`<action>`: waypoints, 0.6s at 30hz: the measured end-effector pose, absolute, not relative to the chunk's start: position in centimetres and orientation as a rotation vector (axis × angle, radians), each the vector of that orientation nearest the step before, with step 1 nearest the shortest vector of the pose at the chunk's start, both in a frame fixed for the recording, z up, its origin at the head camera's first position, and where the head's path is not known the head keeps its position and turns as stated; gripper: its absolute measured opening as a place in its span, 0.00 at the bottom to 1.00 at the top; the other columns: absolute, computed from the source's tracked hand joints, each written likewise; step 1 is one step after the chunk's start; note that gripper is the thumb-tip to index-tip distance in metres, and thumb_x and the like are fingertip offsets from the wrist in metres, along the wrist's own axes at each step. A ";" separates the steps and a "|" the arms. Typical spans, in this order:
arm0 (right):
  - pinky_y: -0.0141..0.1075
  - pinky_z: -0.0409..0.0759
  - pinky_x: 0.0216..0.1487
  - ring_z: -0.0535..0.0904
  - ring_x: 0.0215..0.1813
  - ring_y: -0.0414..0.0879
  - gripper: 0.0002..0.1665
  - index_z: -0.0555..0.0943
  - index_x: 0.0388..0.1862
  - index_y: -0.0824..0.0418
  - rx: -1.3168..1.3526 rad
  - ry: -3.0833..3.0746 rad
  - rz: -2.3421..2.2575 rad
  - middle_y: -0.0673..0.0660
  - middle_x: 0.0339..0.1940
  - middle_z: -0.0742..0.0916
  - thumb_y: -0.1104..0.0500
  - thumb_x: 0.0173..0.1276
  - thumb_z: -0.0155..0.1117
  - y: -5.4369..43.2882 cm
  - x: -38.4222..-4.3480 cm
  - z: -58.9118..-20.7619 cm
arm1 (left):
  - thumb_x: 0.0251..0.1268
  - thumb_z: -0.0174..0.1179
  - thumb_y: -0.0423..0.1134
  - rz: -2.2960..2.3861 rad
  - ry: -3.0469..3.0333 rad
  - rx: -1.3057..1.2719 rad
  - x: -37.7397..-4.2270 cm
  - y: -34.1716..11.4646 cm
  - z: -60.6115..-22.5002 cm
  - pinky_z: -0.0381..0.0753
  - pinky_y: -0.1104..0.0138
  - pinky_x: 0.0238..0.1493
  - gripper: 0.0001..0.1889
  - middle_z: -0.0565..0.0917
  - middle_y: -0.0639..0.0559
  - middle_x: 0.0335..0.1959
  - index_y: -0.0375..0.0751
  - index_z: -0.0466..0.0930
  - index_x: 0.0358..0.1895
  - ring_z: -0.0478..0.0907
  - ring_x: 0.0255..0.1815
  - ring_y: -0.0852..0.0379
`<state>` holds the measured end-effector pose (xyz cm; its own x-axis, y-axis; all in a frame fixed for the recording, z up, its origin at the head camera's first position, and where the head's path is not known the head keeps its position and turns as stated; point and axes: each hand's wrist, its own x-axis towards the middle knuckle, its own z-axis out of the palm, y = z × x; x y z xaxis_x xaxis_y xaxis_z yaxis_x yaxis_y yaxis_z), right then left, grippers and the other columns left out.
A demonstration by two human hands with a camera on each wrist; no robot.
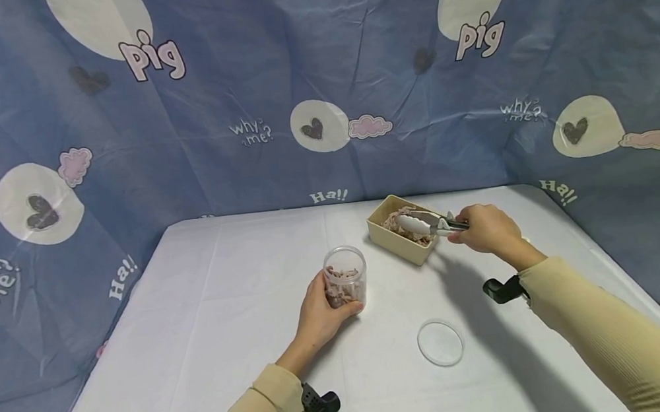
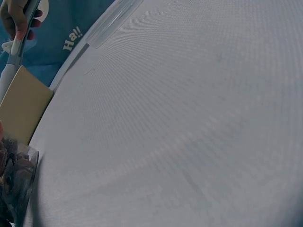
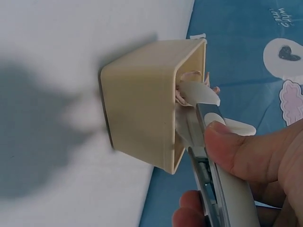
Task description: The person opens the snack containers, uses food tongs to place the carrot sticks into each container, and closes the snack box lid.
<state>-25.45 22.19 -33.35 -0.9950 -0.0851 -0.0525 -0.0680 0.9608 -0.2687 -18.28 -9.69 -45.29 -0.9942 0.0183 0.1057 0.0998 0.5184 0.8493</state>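
Note:
My left hand [image 1: 320, 316] grips a clear plastic jar [image 1: 347, 282] low on its side, standing open-topped on the table. Brownish-pink dried pieces fill its lower part; at the left wrist view's edge the jar [image 2: 21, 184] shows only partly. My right hand [image 1: 487, 227] holds a pair of tongs [image 1: 434, 224] with pale tips. Those tips reach into a beige rectangular box [image 1: 394, 243] that contains more shredded dried pieces [image 1: 394, 221]. In the right wrist view the thumb [image 3: 227, 144] presses the tongs' upper arm. Whether the tips pinch any pieces is hidden by the box wall.
A round clear lid [image 1: 440, 342] lies flat on the white-covered table [image 1: 243, 294], right of the jar and nearer me. Behind the table's far edge hangs a blue printed cloth [image 1: 269, 72]. The box stands near that far edge.

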 end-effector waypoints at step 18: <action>0.48 0.79 0.35 0.83 0.44 0.59 0.29 0.82 0.55 0.64 -0.158 3.105 -0.450 0.66 0.46 0.87 0.46 0.63 0.68 22.4 -25.0 -32.9 | 0.49 0.76 0.47 -1.502 -2.659 -0.105 -18.2 -9.7 -45.2 0.69 0.46 0.70 0.48 0.73 0.39 0.65 0.37 0.60 0.72 0.70 0.68 0.41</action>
